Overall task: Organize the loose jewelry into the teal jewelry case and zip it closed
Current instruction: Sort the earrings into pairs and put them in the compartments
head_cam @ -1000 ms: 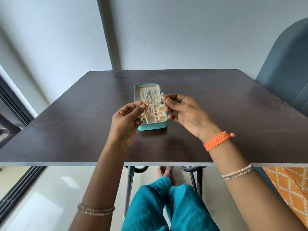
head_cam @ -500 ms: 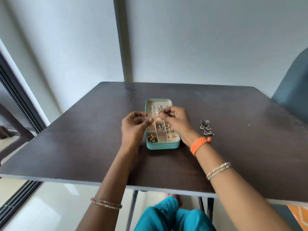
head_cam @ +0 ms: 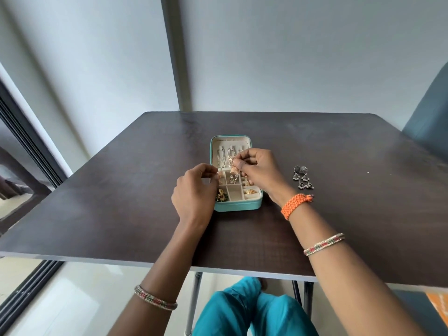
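Observation:
The teal jewelry case [head_cam: 238,205] lies open in the middle of the dark table [head_cam: 121,190], cream compartments holding several small gold pieces. My right hand [head_cam: 259,169] hovers over the case's middle, fingers pinched on a gold bell-shaped earring [head_cam: 234,167] that dangles above the compartments. My left hand [head_cam: 194,190] is at the case's left edge, fingertips pinched on a small earring piece [head_cam: 219,175]. A pair of dark silver earrings [head_cam: 301,177] lies loose on the table right of the case.
A grey-blue chair [head_cam: 429,122] stands at the table's far right corner. A wall runs behind the table, and a dark window frame [head_cam: 26,141] is at the left. My legs in teal trousers [head_cam: 252,309] are under the near table edge.
Both hands went from raised before the case down over its compartments, still pinching the gold earring pieces. The view tilted up, so the loose silver earrings came into sight.

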Available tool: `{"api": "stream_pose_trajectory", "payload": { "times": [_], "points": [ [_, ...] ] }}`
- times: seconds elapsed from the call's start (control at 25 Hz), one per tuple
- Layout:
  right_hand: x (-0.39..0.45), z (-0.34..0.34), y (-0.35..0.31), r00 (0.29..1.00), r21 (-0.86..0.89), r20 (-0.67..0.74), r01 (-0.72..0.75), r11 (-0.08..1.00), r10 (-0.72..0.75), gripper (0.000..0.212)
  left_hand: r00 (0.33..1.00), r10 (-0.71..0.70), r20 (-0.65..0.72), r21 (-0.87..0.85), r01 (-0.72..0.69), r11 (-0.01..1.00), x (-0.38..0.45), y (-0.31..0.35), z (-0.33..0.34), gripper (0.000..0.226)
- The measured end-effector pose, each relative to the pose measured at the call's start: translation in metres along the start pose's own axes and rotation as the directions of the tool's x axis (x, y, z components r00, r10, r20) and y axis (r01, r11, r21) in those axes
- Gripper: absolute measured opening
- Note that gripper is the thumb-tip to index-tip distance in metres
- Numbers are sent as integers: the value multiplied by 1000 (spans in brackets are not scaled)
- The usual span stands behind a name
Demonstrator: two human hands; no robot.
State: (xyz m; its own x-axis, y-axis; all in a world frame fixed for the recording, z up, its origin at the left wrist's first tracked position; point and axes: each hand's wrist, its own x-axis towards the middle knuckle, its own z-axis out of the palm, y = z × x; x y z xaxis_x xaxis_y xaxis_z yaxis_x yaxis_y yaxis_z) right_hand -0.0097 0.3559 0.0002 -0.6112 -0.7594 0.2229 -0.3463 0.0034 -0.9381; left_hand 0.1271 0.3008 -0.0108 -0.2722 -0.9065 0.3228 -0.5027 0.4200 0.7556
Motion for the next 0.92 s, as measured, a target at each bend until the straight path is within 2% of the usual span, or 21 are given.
{"api": "stream_pose_trajectory", "payload": {
  "times": [0.2, 0.32, 0.48, 0.72, 0.84, 0.92],
  "points": [
    [-3, 2, -2, 1000, -54, -18, 15, 998, -16, 14, 998, 63, 16, -44, -62, 997, 2, -7, 3, 7],
    [-6, 1, -5, 1000, -1, -2, -21, 1000, 21, 3, 999, 10, 37, -90, -6, 996, 4, -11, 4, 9],
    [-7, 1, -9, 999, 101, 30, -46, 994, 43, 7, 998, -41, 57, -137, 48, 989, 9, -15, 7, 11],
    [-7, 9, -12, 998, -70, 62, 4, 998, 0, 17, 997, -27, 68, -163, 38, 986, 11, -14, 4, 10],
    [-7, 9, -13, 998, -97, 57, -12, 995, 18, 16, 995, 37, 96, -204, -17, 979, 14, -11, 6, 23],
    [-7, 8, -12, 998, -88, 53, -15, 996, 20, 16, 991, 12, 135, -230, 20, 973, 20, -10, 8, 33]
  ]
}}
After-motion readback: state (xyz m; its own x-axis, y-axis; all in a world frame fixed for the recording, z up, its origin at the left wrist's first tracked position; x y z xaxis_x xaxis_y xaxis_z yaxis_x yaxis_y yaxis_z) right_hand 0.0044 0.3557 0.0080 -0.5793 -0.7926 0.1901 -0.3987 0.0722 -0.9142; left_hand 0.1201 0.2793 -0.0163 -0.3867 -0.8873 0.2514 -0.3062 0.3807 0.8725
